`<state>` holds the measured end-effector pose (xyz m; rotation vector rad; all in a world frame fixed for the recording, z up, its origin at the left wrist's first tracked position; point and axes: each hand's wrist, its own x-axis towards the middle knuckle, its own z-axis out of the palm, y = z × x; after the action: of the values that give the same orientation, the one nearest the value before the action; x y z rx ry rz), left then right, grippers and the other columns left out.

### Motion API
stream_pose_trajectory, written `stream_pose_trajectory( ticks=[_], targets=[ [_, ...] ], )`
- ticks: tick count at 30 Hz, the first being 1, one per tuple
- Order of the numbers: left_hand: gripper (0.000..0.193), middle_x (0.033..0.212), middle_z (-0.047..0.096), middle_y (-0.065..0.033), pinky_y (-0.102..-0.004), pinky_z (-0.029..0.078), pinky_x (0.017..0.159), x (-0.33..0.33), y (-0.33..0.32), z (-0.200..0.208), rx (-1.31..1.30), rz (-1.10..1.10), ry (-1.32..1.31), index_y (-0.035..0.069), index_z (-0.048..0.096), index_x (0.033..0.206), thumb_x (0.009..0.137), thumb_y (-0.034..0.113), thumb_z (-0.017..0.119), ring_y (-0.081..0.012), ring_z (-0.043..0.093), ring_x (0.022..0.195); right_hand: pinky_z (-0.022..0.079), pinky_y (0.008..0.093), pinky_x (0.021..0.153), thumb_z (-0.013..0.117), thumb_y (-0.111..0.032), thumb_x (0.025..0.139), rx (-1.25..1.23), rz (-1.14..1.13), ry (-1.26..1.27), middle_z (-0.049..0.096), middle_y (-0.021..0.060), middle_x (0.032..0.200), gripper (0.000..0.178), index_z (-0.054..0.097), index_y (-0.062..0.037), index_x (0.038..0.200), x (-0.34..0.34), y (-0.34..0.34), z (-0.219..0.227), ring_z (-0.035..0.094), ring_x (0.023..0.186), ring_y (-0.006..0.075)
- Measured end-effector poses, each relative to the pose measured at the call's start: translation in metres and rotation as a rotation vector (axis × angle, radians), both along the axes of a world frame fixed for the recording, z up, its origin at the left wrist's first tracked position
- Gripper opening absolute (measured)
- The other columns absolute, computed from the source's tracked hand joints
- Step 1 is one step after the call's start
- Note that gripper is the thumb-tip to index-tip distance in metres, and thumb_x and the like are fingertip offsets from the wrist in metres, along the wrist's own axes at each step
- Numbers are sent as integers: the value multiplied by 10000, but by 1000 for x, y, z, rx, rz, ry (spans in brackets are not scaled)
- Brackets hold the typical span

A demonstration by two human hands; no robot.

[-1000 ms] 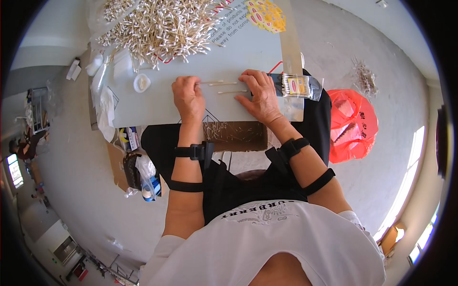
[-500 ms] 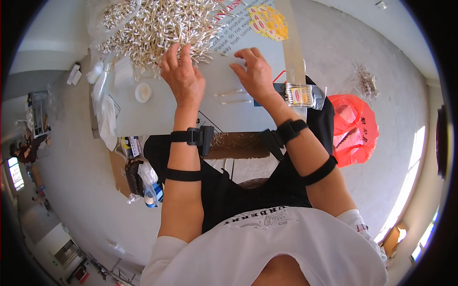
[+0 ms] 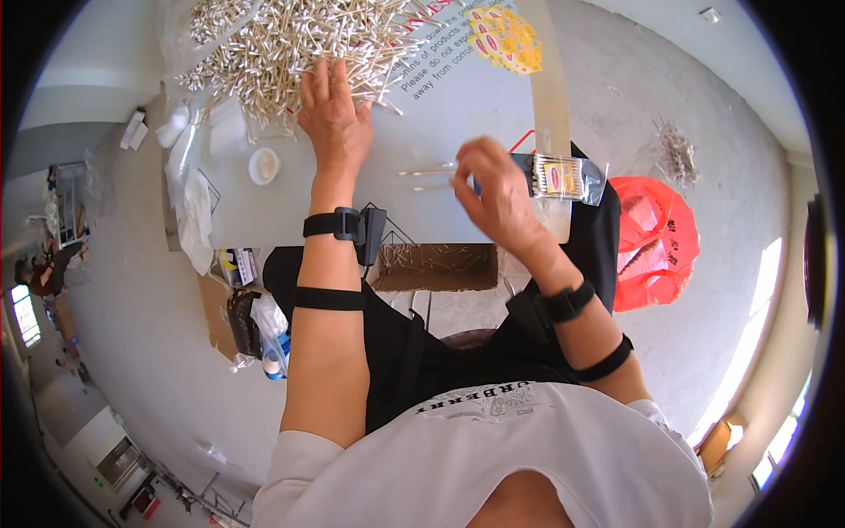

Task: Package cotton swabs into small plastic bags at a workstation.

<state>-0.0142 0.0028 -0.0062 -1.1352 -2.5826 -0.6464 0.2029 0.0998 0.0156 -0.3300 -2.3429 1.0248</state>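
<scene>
A large heap of cotton swabs point(image 3: 282, 62) lies at the far left of the grey table. My left hand point(image 3: 336, 128) rests at the heap's near edge, fingers stretched over the swabs and none gripped. Two loose swabs point(image 3: 424, 170) lie side by side in the middle of the table. Just right of them is my right hand point(image 3: 500, 194), slightly blurred, with bent fingers and the thumb apart from them; I see nothing held. To its right, a clear packet of cotton swabs point(image 3: 563, 178) with a yellow label lies at the table's right edge.
Yellow printed labels point(image 3: 506, 40) lie at the far right of the table point(image 3: 308, 211). A small round white dish point(image 3: 263, 165) sits on the left. Below the near edge is an open brown box point(image 3: 440, 267) with swabs inside. A red plastic bag point(image 3: 656, 246) stands on the floor at right.
My right hand has moved nearer and to the right, beside the loose swabs. My left hand has reached slightly farther into the heap, with its fingers flatter.
</scene>
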Motion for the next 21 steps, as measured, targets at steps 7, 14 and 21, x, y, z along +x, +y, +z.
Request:
stream_pose_trajectory(
  ticks=[7,14,21],
  targets=[
    [275,1057,559,-31,-476,329,935,15,-1,7,45,-26,172,132,695,909,655,45,753,-286,461,1107,488,441,716,714,-42,727,-4,151,-157,536,151,873,231,542,-3,877,44,-21,-8,562,836,372],
    [150,961,557,-14,-458,324,941,40,3,-6,64,-78,116,131,714,832,711,42,702,-269,473,1051,502,421,729,731,-97,768,-81,-160,-152,571,157,939,270,578,-36,981,-14,-1,-16,592,887,374],
    [182,948,556,-8,-454,333,943,47,5,-3,85,-106,90,139,720,853,715,23,691,-264,478,1046,498,415,811,757,-137,736,201,-283,-55,584,111,992,352,629,-74,1058,-80,26,-32,580,976,312]
  ],
)
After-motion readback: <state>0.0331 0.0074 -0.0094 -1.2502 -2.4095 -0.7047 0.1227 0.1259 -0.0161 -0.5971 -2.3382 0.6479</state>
